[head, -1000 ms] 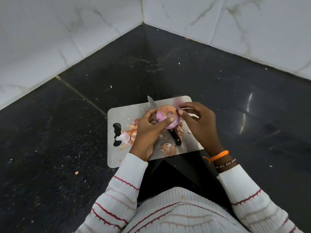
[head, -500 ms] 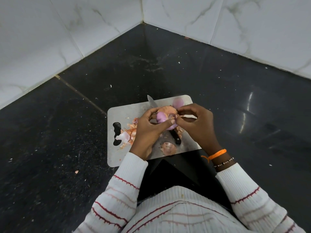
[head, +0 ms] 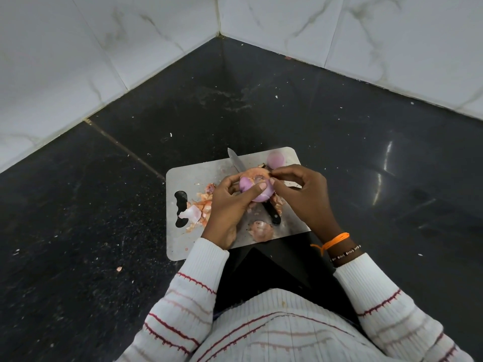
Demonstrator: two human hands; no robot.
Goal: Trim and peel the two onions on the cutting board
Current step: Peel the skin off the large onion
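Peeling the second onion over the board

While the half-peeled purple onion with a papery brown cap (head: pixel 254 185) sits above the steel cutting board (head: pixel 198 176), the left hand (head: pixel 230 205) curls around it and the right hand (head: pixel 300 192) pinches its skin edge. Best pull downward in strips, turning the bulb. A peeled pink onion (head: pixel 275 158) rests at the board's far corner.

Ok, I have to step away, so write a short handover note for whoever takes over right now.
Left hand holds the half-peeled onion above the cutting board. Right hand pinches its papery skin at the top.
Knife lies on the board, under the onion; peels are piled near the board's handle hole.
Done: the other onion, peeled, sits at the far corner.
Left: strip the remaining brown skin.
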